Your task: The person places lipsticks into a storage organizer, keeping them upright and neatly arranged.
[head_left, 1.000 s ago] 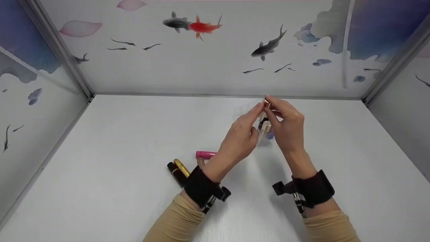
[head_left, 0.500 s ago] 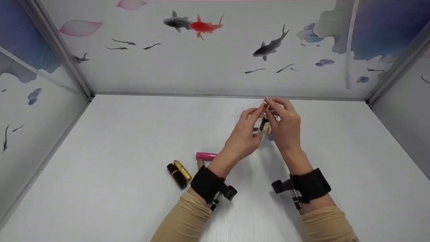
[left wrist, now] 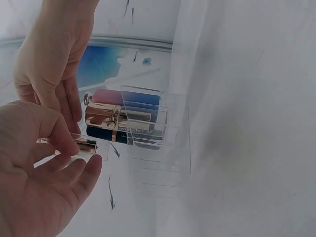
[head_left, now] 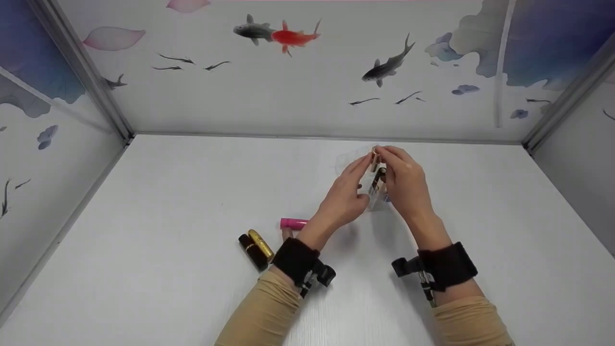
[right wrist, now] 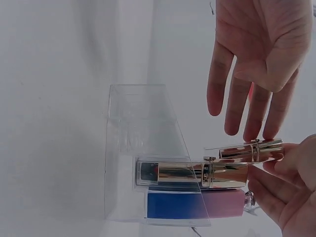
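Pinching a small gold lipstick tube (right wrist: 251,151) between thumb and fingertips, the right hand (head_left: 406,185) holds it right at the top of a clear acrylic organizer (right wrist: 143,153) sitting toward the back of the white table (head_left: 158,202). The right wrist view shows the tube lying just above another gold lipstick (right wrist: 197,174) that's already slotted into a compartment, with a blue-to-pink tube (right wrist: 195,205) in the slot next to it. Can't tell whether the held tube is touching the organizer's edge or just hovering over it.

The left hand (head_left: 343,197) isn't gripping anything; its fingers (right wrist: 237,98) are straight and relaxed, spread right beside the organizer and the held tube. In the left wrist view its fingertips sit close to the tube end, but contact is hard to make out.

Off to the left on the table there's a pink lipstick (head_left: 294,222), partly behind the left forearm, plus a gold tube (head_left: 261,243) and a black tube (head_left: 252,251) lying side by side, touching. The walls (head_left: 288,86) have painted fish.
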Demonstrator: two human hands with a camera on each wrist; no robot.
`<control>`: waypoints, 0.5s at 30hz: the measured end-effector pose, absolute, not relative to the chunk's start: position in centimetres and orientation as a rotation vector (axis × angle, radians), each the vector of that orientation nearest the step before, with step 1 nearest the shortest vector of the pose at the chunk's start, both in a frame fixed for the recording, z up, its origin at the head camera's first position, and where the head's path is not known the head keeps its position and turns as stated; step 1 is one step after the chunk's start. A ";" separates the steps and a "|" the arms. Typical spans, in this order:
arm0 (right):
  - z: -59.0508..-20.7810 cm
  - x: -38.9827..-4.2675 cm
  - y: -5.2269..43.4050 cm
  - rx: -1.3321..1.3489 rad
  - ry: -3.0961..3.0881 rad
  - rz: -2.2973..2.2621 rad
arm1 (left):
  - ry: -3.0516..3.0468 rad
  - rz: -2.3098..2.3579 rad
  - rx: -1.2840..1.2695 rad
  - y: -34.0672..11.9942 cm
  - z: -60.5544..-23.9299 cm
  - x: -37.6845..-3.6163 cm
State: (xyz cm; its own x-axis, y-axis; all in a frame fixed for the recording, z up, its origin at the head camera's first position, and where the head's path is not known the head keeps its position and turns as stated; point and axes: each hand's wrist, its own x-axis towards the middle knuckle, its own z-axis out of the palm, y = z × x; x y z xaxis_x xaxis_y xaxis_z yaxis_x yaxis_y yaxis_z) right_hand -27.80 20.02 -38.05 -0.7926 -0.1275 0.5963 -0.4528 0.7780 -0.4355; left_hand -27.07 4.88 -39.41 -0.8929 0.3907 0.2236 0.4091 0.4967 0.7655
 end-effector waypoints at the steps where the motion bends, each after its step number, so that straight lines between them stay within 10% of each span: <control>1: -38.0 -27.8 20.1 0.440 -2.427 0.779 | -2.698 -1.388 -0.733 4.9 -39.5 -27.1; 15: -38.8 -28.3 20.4 0.507 -2.464 0.739 | -2.750 -1.365 -0.818 5.0 -40.3 -27.5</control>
